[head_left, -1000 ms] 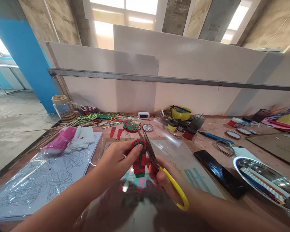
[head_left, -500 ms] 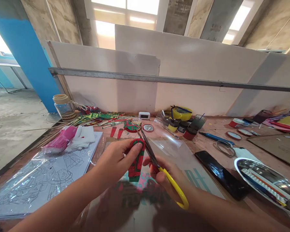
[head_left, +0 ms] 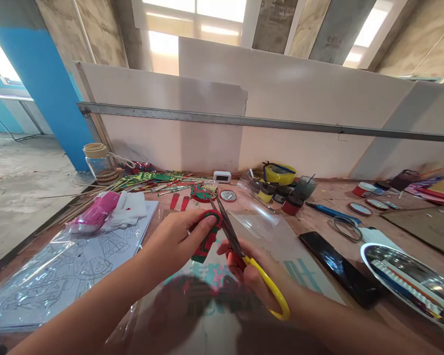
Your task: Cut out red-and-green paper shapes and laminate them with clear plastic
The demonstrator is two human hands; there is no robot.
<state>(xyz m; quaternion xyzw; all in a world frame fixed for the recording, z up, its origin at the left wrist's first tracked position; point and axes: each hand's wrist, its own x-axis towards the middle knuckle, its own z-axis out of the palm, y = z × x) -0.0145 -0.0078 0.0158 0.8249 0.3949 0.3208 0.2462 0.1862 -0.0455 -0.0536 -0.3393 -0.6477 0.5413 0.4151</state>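
My left hand (head_left: 187,230) pinches a flat red and green piece (head_left: 204,250) with a rounded top end, its thumb lying across the front. The piece leans, with its green lower end toward the left; its material I cannot make out. My right hand (head_left: 251,266) grips a pair of scissors (head_left: 227,223) with yellow handles and dark metal blades. The blades point up and away, slightly apart, close to the right edge of the piece. Whether they touch it I cannot tell. Under both hands lies a clear sheet over a printed board (head_left: 303,268).
Left are line drawings (head_left: 96,266) under plastic, a pink packet (head_left: 96,209) and white tissue (head_left: 131,204). At the back stand a glass jar (head_left: 98,165), a round tray of red and green bits (head_left: 203,193) and paint pots (head_left: 292,203). Right are a phone (head_left: 336,268) and a metal dish (head_left: 370,249).
The red and green piece has turned in my left hand, its lower end swinging left and slightly up. My right hand and the scissors have hardly moved.
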